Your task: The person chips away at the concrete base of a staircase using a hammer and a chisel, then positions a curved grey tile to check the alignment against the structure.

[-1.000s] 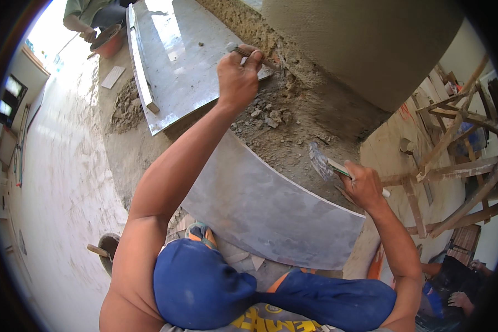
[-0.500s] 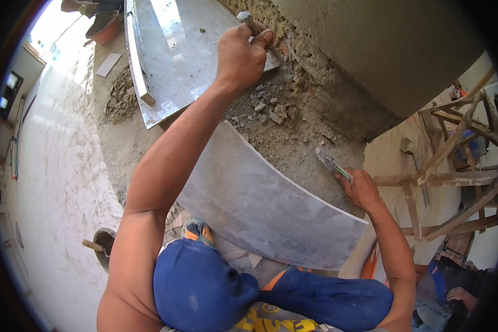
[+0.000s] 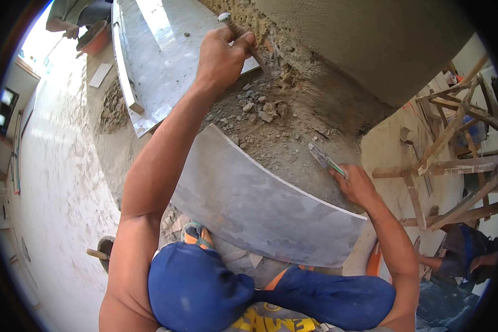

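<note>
My left hand (image 3: 222,58) is closed round a chisel (image 3: 235,27), a metal bar with a pale, worn head above my fist. Its lower end points at the rough foot of the wall (image 3: 293,72), by the corner of a laid grey tile (image 3: 171,61). Lower right, my right hand (image 3: 355,185) grips a hammer (image 3: 327,160) with a metal head and a green-striped handle, held over the dusty ground. Between my arms a large loose grey tile (image 3: 260,193) lies in front of my knees. Broken mortar lumps (image 3: 265,110) are heaped below the chisel.
A metal straightedge (image 3: 126,72) rests along the laid tile's left edge. An orange bucket (image 3: 96,39) stands near another person's hands at the far left. Wooden trestles (image 3: 442,166) stand at right, with another person below them. A bucket with a wooden-handled tool (image 3: 98,254) is at lower left.
The whole view has shifted slightly, so my left hand and chisel appear further left and higher. Both hands keep their grips. At upper left, more of the other person shows beside the orange bucket.
</note>
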A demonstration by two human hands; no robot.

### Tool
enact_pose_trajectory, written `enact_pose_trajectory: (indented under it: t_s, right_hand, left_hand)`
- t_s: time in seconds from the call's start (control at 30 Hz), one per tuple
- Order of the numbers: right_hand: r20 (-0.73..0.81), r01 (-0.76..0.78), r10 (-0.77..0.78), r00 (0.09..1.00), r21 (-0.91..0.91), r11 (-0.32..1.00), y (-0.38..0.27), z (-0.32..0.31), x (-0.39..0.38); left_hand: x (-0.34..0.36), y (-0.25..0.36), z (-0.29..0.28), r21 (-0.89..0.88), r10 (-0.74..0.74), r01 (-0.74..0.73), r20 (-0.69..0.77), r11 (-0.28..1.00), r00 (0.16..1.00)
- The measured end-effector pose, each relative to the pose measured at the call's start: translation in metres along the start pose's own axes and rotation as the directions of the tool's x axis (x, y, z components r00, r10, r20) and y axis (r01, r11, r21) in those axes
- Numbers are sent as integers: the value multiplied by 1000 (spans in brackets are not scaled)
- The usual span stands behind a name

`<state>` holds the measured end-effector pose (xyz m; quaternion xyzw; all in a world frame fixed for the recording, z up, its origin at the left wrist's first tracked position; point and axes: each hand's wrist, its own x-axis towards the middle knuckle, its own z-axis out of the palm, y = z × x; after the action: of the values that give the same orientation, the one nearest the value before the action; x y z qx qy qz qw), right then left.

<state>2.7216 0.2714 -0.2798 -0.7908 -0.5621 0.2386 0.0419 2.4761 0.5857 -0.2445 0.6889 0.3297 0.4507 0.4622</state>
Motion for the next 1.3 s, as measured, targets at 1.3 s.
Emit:
enact_pose_trajectory:
  t_s: [1.3]
  right_hand:
    - [28, -19, 16, 999, 110, 994, 17, 9, -1]
  left_hand:
    - [1, -28, 94, 156, -476, 489, -113, 858, 872]
